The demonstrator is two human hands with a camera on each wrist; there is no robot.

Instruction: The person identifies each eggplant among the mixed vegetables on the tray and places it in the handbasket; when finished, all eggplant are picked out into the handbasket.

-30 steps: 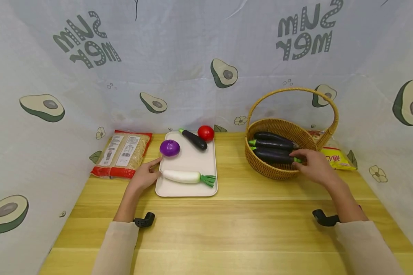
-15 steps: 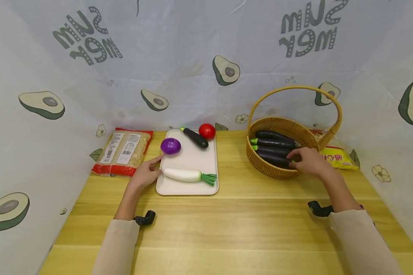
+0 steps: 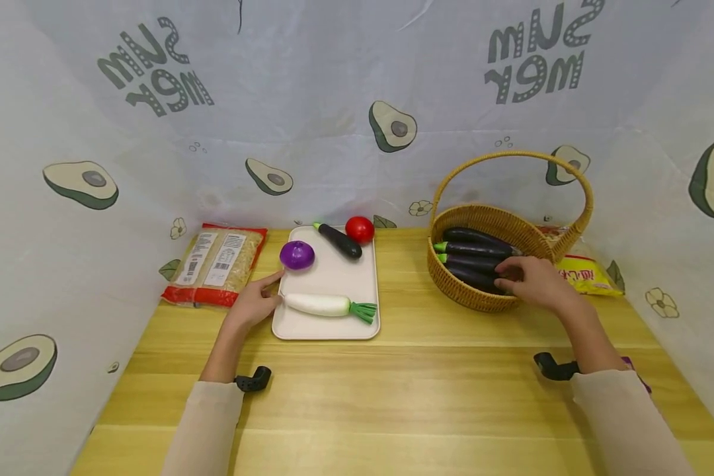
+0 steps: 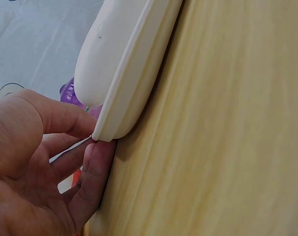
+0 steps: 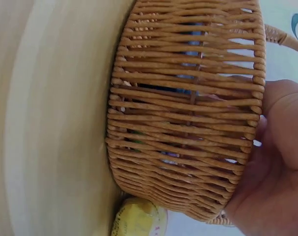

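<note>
My left hand (image 3: pixel 254 305) grips the left rim of a cream tray (image 3: pixel 333 332); the left wrist view shows the thumb on the rim and other fingers below it. On the tray lie a white radish (image 3: pixel 318 304), a purple onion-shaped vegetable (image 3: pixel 297 255), a dark eggplant (image 3: pixel 340 242) and a red tomato (image 3: pixel 359 229). Over the right side of a wicker basket (image 3: pixel 482 303), my right hand (image 3: pixel 535 283) has curled fingers at the end of the front eggplant (image 3: pixel 473 277). Several eggplants lie in the basket. The basket wall mostly hides those fingertips in the right wrist view.
A red-edged clear bag of grain (image 3: pixel 214 264) lies left of the tray. Behind the basket's right side is a yellow packet (image 3: pixel 586 274). The tall basket handle (image 3: pixel 512 155) arches above. A printed cloth surrounds the wooden table (image 3: pixel 393 403).
My right hand has moved slightly left and the front eggplant has sunk lower into the basket, its green stem no longer showing by the fingers. The left hand stays at the tray rim.
</note>
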